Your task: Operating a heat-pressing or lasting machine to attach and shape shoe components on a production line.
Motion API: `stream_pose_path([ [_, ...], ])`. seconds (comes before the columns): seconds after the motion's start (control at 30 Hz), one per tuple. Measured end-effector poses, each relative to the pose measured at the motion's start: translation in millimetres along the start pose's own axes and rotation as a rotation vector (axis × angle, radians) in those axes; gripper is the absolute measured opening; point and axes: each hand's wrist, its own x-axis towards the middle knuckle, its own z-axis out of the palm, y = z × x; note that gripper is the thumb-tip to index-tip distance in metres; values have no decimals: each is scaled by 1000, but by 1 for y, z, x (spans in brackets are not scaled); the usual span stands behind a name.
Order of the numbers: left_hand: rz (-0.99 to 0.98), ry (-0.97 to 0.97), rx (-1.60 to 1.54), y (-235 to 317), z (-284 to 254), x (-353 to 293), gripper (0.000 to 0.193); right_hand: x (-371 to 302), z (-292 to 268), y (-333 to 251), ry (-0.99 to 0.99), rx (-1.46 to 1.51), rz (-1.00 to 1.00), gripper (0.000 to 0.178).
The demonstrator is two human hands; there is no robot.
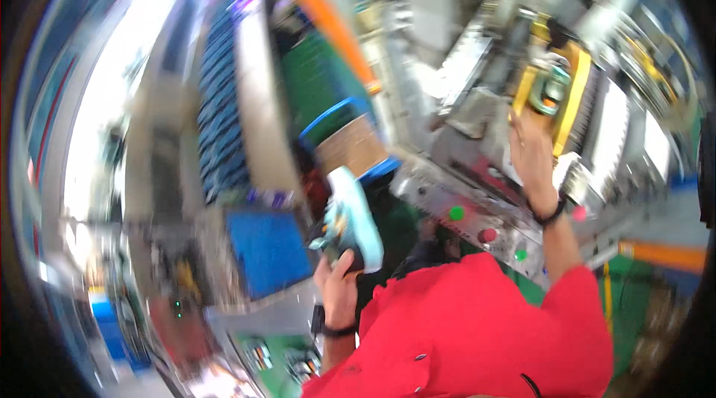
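Observation:
A shoe with a pale blue-white sole and a dark upper (351, 223) is gripped by my left hand (339, 290), its sole turned to the right. My right hand (531, 155) reaches forward with its fingers stretched out, at the near end of a machine's yellow side bars (573, 103). Between those bars, just beyond my fingertips, sits a second shoe (553, 90), green and dark with an orange patch. Blur hides whether my fingertips touch it.
The machine's front panel (466, 211) carries green and red buttons. A conveyor with dark ridges (221, 107) runs on the left, beside a blue panel (268, 249). A brown board (352, 146) lies in a blue frame ahead. An orange beam (328, 14) slants above.

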Motion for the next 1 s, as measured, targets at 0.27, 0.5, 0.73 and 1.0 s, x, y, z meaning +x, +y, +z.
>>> stream_pose_path([
  [0.27,-129,-14,-175,-60,-44,-49,33,-132,170,2,-383,112,-258,13],
  [0.5,-90,387,-364,-112,-145,-90,32,-134,200,31,-381,81,-401,15],
  [0.73,3,899,-388,-144,-299,-92,21,-70,202,-60,-245,229,-563,16],
  [1.0,55,1371,-289,-199,-524,-55,32,-38,134,-517,-271,589,-1182,19],
])
